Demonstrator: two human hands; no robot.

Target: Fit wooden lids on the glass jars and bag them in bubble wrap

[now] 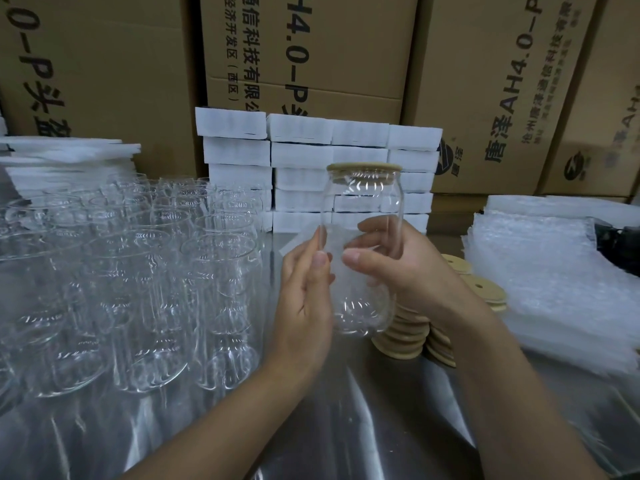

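Observation:
A clear glass jar [362,209] with a wooden lid [364,168] on top is held upright above the metal table [346,410]. My right hand [398,268] grips the jar's middle from the right, thumb in front. My left hand [304,289] holds the edge of a bubble wrap bag [332,251] against the jar's left side; the bag looks drawn round the jar's lower half. Several loose wooden lids [481,289] with a hole lie stacked to the right, partly hidden by my right arm.
Several empty glass jars [121,271] crowd the table's left half. A pile of bubble wrap bags [554,278] lies at the right. White foam-wrapped packs [304,161] are stacked behind the jar, and cardboard boxes [311,53] wall off the back.

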